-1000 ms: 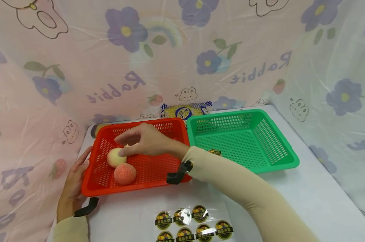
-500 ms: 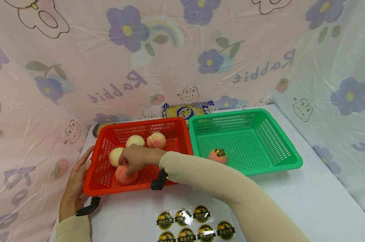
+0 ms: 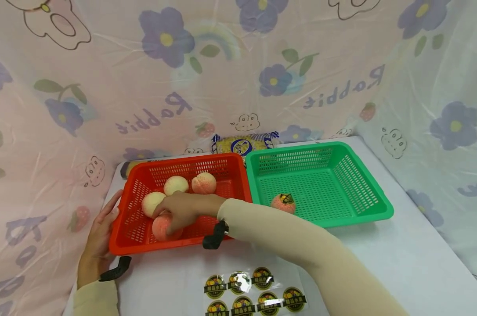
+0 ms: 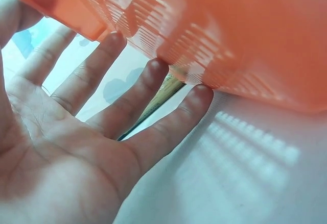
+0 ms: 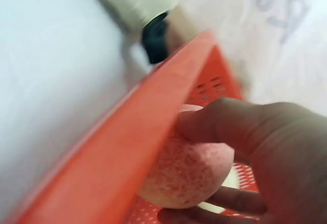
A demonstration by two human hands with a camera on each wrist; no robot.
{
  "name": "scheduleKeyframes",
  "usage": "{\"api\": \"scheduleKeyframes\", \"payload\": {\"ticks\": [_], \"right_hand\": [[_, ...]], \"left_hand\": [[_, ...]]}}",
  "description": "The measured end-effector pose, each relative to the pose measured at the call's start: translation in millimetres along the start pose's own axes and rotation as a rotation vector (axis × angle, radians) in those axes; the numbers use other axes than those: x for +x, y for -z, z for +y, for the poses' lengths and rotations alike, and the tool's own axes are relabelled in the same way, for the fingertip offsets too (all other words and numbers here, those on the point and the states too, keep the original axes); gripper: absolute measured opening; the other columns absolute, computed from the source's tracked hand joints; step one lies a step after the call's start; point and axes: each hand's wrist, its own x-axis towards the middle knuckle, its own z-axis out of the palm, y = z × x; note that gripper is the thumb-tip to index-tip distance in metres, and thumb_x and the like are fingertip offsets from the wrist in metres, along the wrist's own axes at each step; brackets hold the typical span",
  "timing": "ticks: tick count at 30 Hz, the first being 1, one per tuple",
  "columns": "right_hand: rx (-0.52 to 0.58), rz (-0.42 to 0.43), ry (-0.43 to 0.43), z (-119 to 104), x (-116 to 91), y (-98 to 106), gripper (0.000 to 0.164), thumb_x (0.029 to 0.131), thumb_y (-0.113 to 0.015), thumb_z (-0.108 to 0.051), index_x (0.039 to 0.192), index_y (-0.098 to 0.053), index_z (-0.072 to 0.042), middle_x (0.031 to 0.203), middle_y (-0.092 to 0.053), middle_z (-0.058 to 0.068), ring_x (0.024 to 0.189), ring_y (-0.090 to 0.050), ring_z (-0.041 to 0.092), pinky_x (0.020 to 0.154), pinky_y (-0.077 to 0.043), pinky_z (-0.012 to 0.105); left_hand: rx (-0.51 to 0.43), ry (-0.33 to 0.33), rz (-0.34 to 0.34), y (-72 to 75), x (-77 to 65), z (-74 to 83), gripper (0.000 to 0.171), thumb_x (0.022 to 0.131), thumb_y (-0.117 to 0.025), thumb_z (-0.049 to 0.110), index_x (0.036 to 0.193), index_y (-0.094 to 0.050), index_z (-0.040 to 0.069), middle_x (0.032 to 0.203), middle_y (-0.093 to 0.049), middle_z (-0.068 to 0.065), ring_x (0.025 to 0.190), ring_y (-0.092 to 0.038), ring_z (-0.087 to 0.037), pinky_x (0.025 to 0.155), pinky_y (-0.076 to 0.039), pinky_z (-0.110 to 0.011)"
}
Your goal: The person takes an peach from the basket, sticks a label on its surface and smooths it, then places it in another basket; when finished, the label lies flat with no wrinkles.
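In the head view my right hand (image 3: 181, 211) reaches into the red basket (image 3: 183, 246) and grips a pink peach (image 3: 163, 227) near its front left corner. The right wrist view has the thumb on one side of that peach (image 5: 191, 170) and fingers on the other. Three paler peaches lie behind it, one of them a cream peach (image 3: 151, 202) beside my fingers. My left hand (image 3: 100, 230) rests against the basket's left side. Its fingers are straight in the left wrist view, with fingertips (image 4: 200, 95) touching the slotted wall (image 4: 194, 50).
A green basket (image 3: 365, 218) adjoins on the right, holding one peach (image 3: 283, 204) with a dark round sticker on top. A clear sheet of round fruit stickers (image 3: 242, 303) lies in front. A yellow packet (image 3: 240, 145) stands behind the baskets.
My right hand has come down from above the cream peaches toward the front and taken hold of the pink peach. The left hand stays at the basket's side.
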Motion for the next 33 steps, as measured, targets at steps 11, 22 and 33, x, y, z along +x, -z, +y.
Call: {"api": "scheduleKeyframes", "payload": {"ticks": [11,22,33], "right_hand": [[0.538,0.331,0.191,4,-123,-2,0.057,0.084,-0.082,-0.026,0.135,-0.056,-0.028,0.131,-0.06,-0.015,0.118,-0.059,0.003,0.095,-0.054,0.022],[0.798,0.369,0.217,16,-246,-60,0.052,0.089,-0.076,-0.017,0.136,-0.054,-0.019,0.134,-0.06,0.002,0.121,-0.06,0.023,0.102,-0.053,0.039],[0.782,0.575,0.021,46,-250,-143,0.057,0.09,-0.077,-0.018,0.142,-0.053,-0.011,0.138,-0.059,0.003,0.121,-0.063,0.021,0.099,-0.055,0.035]], "left_hand": [[0.043,-0.009,-0.016,-1.9,1.5,0.8,0.055,0.109,-0.042,0.022,0.16,-0.026,0.033,0.157,-0.043,0.008,0.123,-0.064,-0.018,0.092,-0.049,-0.049],[0.025,-0.019,0.002,1.0,-2.4,-1.7,0.054,0.108,-0.043,0.023,0.159,-0.028,0.036,0.157,-0.043,0.009,0.122,-0.065,-0.018,0.091,-0.049,-0.048],[0.063,-0.008,0.018,-0.7,-1.0,0.0,0.054,0.108,-0.043,0.026,0.159,-0.027,0.037,0.159,-0.04,0.008,0.122,-0.064,-0.016,0.092,-0.049,-0.046]]}}
